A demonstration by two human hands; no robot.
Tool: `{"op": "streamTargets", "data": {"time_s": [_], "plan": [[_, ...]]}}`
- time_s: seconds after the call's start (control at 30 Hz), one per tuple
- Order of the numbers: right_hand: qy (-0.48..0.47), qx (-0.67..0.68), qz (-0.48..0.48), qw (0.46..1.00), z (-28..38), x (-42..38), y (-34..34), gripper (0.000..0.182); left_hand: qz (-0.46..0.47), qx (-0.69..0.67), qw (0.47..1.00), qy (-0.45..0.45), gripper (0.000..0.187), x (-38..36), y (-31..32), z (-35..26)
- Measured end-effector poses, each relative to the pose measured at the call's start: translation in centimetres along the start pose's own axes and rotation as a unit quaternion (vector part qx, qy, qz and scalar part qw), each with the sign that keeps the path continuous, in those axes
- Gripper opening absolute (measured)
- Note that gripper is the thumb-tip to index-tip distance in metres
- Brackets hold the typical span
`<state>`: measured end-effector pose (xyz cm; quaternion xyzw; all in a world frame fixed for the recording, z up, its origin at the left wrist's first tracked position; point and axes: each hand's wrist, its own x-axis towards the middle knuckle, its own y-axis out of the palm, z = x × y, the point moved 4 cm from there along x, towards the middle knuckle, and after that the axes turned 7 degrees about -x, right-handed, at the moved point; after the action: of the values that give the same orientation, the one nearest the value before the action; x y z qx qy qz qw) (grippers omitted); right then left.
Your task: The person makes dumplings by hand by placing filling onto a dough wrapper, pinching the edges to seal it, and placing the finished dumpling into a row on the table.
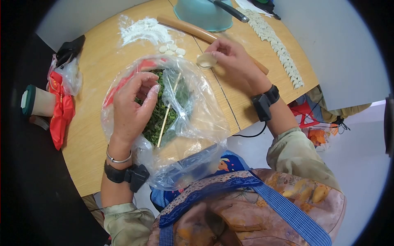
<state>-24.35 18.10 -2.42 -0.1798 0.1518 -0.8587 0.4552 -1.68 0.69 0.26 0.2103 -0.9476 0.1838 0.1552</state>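
A thin, round dumpling wrapper (206, 60) is pinched at its right edge by my right hand (234, 59), above the table near the rolling pin. My left hand (133, 106) hovers over the chopped green filling (154, 125), its fingers curved and the thumb apart from them, with nothing visible between. That filling lies in a clear plastic bag (205, 119) with red print. A pale chopstick (167, 112) rests across the greens. Part of the filling is hidden behind my left hand and folds of plastic.
A wooden rolling pin (186, 27) lies diagonally beyond the bag. Flour (141, 32) and small dough discs (170, 50) are at the back left. A teal bowl (201, 16) with a knife (230, 10) stands behind. Rows of dumplings (273, 39) line the right edge.
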Motion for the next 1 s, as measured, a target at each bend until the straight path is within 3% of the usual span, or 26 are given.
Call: {"op": "streamTargets", "data": {"time_s": [0.23, 0.3, 0.43, 0.5, 0.67, 0.73, 0.8, 0.93, 1.0], "plan": [[0.155, 0.239, -0.046, 0.958, 0.0, 0.9, -1.1, 0.017, 0.019, 0.000, 1.000, -0.007, 0.018, 0.0, 0.2, 0.1], [0.145, 0.420, 0.017, 0.896, 1.3, 1.3, -0.4, 0.022, 0.022, -0.009, 1.000, -0.015, 0.017, 0.0, 0.1, 0.2], [0.124, 0.400, 0.029, 0.908, 3.7, 1.7, 0.9, 0.025, 0.032, -0.097, 0.994, -0.037, 0.018, 0.1, 0.2, 0.4], [0.057, 0.288, 0.073, 0.953, 5.3, 1.8, 2.4, 0.028, 0.036, -0.150, 0.986, -0.068, 0.018, 0.1, 0.2, 0.4], [0.035, 0.260, 0.153, 0.953, 9.2, 1.3, 6.6, 0.028, 0.049, -0.288, 0.950, -0.107, 0.018, 0.3, 0.2, 0.3], [0.009, 0.227, 0.195, 0.954, 9.6, 1.3, 8.0, 0.026, 0.061, -0.286, 0.949, -0.117, 0.018, 0.4, -0.1, 0.4], [0.011, 0.204, 0.200, 0.958, 9.6, 1.5, 8.9, 0.025, -0.006, -0.237, 0.968, -0.086, 0.017, 0.3, -0.3, 0.4], [0.002, 0.204, 0.164, 0.965, 9.5, 1.9, 10.1, 0.021, -0.045, -0.199, 0.978, -0.043, 0.015, 0.5, -1.3, 0.7], [0.002, 0.214, 0.145, 0.966, 9.2, 1.8, 10.8, 0.019, -0.120, -0.211, 0.970, -0.007, 0.010, 0.7, -2.6, 0.9]]}}
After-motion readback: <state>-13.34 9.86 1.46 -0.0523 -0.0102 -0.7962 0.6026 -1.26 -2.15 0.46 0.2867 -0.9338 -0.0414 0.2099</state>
